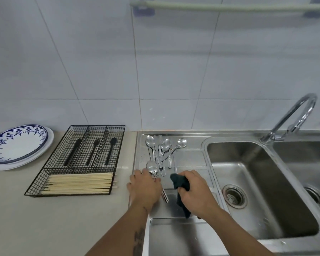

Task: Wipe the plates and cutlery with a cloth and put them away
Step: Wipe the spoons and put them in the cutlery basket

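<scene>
One spoon [156, 177] under the left hand [145, 187], bowl pointing away toward the wall, handle running back toward the body and poking out below the palm on the right side. Fingers curled over the neck of it, apparently gripping, though the exact pinch hidden by the knuckles. Long axis roughly front to back on the draining board [190, 159]. Right hand [196, 191] just beside, clenched round a dark cloth [180, 183] hanging down. Cloth to the right of the handle, near but apart. Remaining cutlery [163, 150] piled just beyond; wire tray [81, 159] to the left, plates [17, 145] further left.
</scene>
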